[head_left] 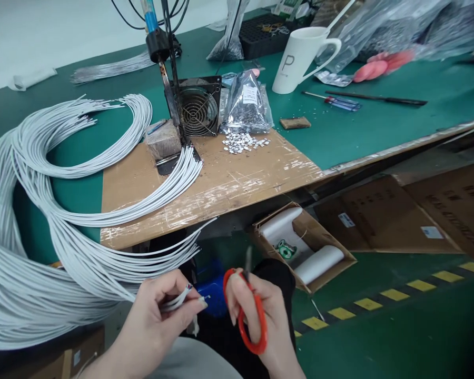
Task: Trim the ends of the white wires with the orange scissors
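Observation:
My left hand (158,321) pinches the ends of a few white cables (177,299) between thumb and fingers; thin bare wire tips stick out past the thumb. These ends belong to a large bundle of white cables (75,252) that sweeps in from the left and hangs over the table edge. In my right hand (260,310) is a pair of scissors (259,337) with red handles, my fingers through the loops and the dark blades pointing up. The scissors are apart from the cable ends, a little to their right.
A soldering iron on a stand (169,89) rises over a cardboard sheet (240,184), beside a small fan (197,108). Small white pieces (243,142) lie before a silver bag (247,105). Behind stands a white mug (300,58). Below is an open carton (327,263).

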Demonstrator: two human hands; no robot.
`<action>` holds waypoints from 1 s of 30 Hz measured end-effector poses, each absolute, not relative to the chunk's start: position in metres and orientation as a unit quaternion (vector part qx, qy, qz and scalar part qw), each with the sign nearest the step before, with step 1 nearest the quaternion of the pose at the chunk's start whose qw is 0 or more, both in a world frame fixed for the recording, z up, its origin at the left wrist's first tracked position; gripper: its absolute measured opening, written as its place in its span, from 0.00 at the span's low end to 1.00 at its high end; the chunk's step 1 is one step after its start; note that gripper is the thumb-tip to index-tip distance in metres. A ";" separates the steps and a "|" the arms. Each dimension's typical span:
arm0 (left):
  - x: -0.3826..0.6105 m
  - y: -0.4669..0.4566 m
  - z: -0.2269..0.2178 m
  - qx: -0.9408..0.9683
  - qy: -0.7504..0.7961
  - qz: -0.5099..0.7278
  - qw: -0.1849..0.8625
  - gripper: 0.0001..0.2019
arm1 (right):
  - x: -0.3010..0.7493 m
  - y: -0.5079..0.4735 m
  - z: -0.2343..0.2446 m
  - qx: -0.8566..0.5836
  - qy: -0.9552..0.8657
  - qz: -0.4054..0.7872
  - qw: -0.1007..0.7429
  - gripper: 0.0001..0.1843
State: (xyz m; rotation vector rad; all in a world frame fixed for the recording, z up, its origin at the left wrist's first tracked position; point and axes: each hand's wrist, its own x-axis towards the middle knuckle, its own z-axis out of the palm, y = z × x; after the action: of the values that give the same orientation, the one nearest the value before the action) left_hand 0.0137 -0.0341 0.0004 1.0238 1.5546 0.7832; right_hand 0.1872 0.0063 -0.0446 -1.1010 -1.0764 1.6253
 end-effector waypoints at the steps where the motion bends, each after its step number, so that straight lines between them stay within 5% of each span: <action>1: 0.014 -0.035 0.000 0.436 0.652 0.327 0.528 0.14 | 0.187 0.006 -0.042 -0.423 -0.458 0.667 0.408 0.31; 9: 0.017 -0.034 0.006 0.432 0.632 0.327 0.554 0.14 | 0.185 0.014 -0.034 -0.356 -0.564 0.659 0.347 0.23; 16: 0.012 -0.029 0.007 0.416 0.627 0.326 0.572 0.16 | 0.187 0.014 -0.043 -0.440 -0.424 0.649 0.452 0.22; 21: 0.014 -0.030 0.004 0.404 0.631 0.337 0.570 0.15 | 0.181 0.003 -0.036 -0.440 -0.515 0.561 0.476 0.09; 30: 0.014 -0.032 0.006 0.444 0.627 0.313 0.559 0.16 | 0.177 0.005 -0.051 -0.431 -0.631 0.353 0.541 0.08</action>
State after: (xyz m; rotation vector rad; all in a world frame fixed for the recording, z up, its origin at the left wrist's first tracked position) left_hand 0.0141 -0.0319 0.0065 1.0478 1.4779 0.7378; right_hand 0.1770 0.0050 -0.0512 -1.0238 -1.4986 0.8383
